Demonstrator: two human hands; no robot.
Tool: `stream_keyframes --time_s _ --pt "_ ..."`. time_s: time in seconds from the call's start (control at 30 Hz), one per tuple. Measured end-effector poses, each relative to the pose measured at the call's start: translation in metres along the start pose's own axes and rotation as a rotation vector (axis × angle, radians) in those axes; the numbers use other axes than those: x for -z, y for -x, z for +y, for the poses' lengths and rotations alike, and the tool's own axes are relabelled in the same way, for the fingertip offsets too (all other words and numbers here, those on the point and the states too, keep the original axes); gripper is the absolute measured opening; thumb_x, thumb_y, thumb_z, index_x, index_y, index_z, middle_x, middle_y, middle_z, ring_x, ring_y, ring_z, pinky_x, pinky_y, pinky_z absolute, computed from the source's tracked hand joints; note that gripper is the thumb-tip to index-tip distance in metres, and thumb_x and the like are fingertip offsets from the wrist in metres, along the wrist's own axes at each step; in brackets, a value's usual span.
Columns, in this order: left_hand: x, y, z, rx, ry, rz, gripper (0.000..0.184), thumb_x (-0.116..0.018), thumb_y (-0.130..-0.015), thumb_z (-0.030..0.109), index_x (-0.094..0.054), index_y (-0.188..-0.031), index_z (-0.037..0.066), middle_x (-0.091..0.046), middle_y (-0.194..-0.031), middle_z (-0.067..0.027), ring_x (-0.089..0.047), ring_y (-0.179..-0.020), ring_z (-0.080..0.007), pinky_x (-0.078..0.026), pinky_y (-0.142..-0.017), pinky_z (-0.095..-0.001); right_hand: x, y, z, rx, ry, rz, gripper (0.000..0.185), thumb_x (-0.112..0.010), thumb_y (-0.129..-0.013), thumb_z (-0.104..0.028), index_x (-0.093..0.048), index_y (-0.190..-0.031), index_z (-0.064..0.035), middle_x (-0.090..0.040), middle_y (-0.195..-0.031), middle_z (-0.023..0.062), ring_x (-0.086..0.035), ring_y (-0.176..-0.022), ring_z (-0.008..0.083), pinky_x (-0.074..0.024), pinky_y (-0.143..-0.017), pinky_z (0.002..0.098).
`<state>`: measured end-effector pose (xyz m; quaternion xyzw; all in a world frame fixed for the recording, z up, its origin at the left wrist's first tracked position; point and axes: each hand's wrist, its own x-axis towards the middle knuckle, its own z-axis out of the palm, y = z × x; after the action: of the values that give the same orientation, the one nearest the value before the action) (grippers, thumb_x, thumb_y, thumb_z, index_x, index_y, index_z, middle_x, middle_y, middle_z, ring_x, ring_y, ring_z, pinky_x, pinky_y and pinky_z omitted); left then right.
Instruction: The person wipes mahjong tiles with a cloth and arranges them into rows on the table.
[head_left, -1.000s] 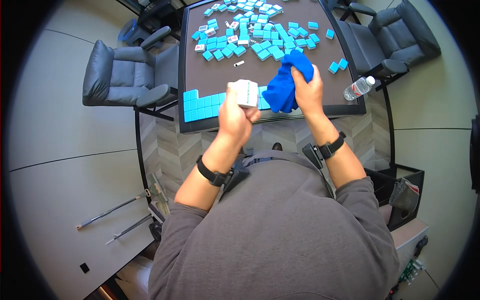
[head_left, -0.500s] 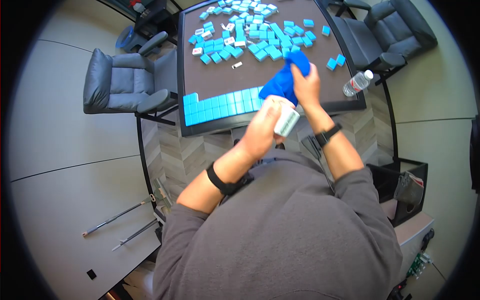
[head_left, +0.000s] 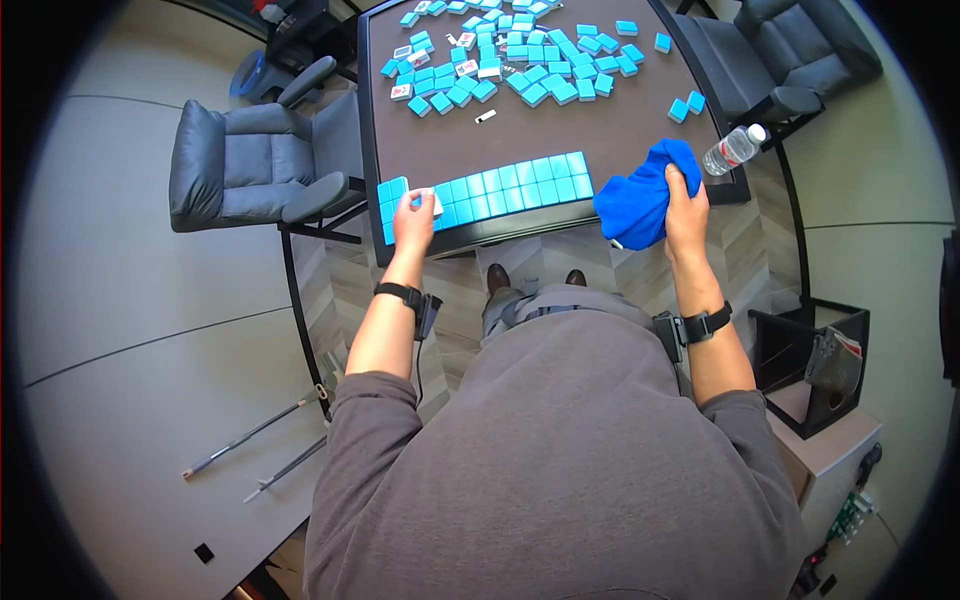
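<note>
My left hand (head_left: 413, 222) pinches a mahjong tile (head_left: 437, 205), its white side partly showing, at the left part of a block of laid-out blue-backed tiles (head_left: 515, 188). Fingers cover much of that tile, and I cannot tell whether it rests on the table. Off the block's right end, my right hand (head_left: 686, 215) grips a bunched blue cloth (head_left: 645, 200) over the table's front edge. A small pale bit peeks out under the cloth, too little to name.
Many loose mahjong tiles (head_left: 530, 75) lie scattered over the far part of the dark table (head_left: 500, 135). A water bottle (head_left: 733, 150) lies tilted near the right rim. Grey armchairs (head_left: 262, 165) flank the table, and a black bin-like box (head_left: 812, 365) stands at right.
My left hand has moved left, carrying a tile from beside the cloth to the left part of the block. My right hand with the cloth has shifted right and toward me, uncovering the block's right end.
</note>
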<state>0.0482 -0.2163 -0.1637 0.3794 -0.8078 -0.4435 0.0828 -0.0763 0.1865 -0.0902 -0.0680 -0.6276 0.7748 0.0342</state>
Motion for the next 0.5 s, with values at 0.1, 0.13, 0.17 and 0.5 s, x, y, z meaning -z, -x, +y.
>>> stream_keyframes --time_s 0.1,0.13,0.17,0.5 --pt "0.017 -0.039 -0.029 0.023 -0.36 0.054 0.043 -0.066 -0.09 0.052 -0.069 -0.116 0.019 -0.073 -0.096 -0.0127 -0.07 -0.093 -0.0302 -0.054 -0.08 -0.041 0.001 0.013 -0.004 -0.014 0.006 0.029 0.032 -0.068 -0.097 -0.018 -0.066 -0.123 -0.0003 -0.069 -0.115 0.0043 -0.062 -0.103 0.0122 -0.0481 -0.093 0.0292" --pt "0.019 -0.047 -0.03 0.003 -0.445 0.078 0.044 -0.065 -0.09 0.054 -0.069 -0.116 0.02 -0.074 -0.101 -0.0134 -0.07 -0.097 -0.0335 -0.054 -0.083 -0.043 0.001 0.018 -0.007 -0.011 0.013 0.048 0.032 -0.068 -0.097 -0.018 -0.066 -0.124 -0.0005 -0.069 -0.115 0.0043 -0.062 -0.104 0.0123 -0.0481 -0.093 0.0293" --pt "0.02 -0.055 -0.03 -0.005 -0.476 0.078 0.043 -0.064 -0.09 0.054 -0.069 -0.116 0.02 -0.074 -0.108 -0.0143 -0.069 -0.103 -0.0353 -0.054 -0.086 -0.0448 0.002 0.022 -0.01 -0.009 0.019 0.072 0.033 -0.067 -0.097 -0.018 -0.066 -0.124 -0.0007 -0.069 -0.115 0.0043 -0.062 -0.104 0.0125 -0.048 -0.094 0.0295" --pt "0.015 -0.14 -0.026 -0.183 -0.629 -0.003 0.043 -0.066 -0.089 0.053 -0.072 -0.113 0.017 -0.072 -0.117 -0.0115 -0.064 -0.115 -0.0335 -0.051 -0.096 -0.0426 -0.017 0.077 -0.007 -0.047 0.042 0.236 0.04 -0.062 -0.101 -0.022 -0.059 -0.134 -0.0007 -0.064 -0.126 0.0073 -0.059 -0.115 0.0154 -0.0442 -0.103 0.0318"
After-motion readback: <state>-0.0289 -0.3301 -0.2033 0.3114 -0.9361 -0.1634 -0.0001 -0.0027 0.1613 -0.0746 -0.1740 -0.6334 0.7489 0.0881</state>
